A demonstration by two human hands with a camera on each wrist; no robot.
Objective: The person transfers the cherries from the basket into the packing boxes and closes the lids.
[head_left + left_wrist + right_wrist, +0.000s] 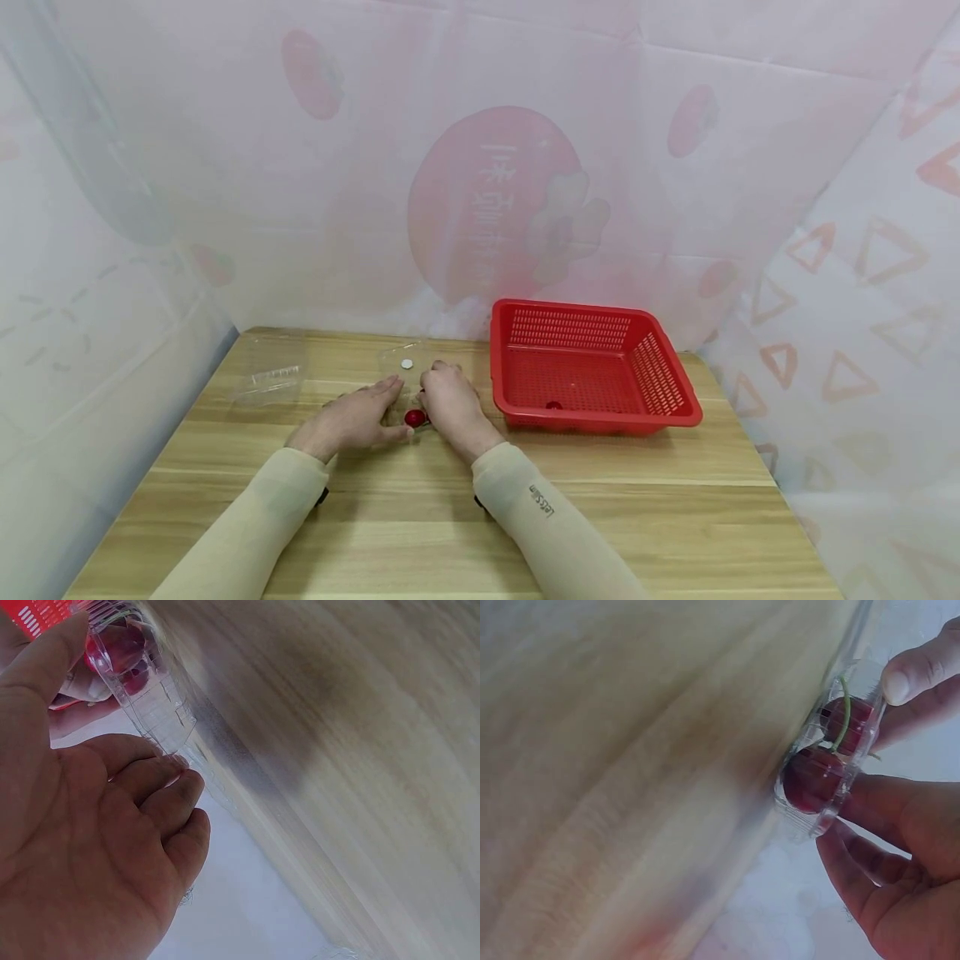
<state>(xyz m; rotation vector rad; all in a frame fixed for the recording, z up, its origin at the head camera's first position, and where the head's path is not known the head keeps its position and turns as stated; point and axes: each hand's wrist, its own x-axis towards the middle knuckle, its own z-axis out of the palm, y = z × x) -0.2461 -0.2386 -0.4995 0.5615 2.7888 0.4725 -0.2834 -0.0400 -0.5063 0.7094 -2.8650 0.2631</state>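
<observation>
A small clear plastic box point(787, 802) stands on the table between the two hands, with dark red cherries point(810, 780) and a green stem point(845, 716) inside it. The left hand point(352, 421) spans the box from its left side, thumb at the near end and fingertips by the far part. At the box's right side the right hand point(452, 408) has its fingers curled, gripping the edge; some of its fingertips are hidden. Behind the box a clear flap point(390, 354) with a white round sticker point(407, 364) lies on the tabletop.
A red plastic basket point(592, 307) stands at the back right, a cherry point(553, 406) inside near its front wall. Another clear plastic container point(273, 379) lies at the back left. Printed cloth hangs behind the wooden table point(390, 533).
</observation>
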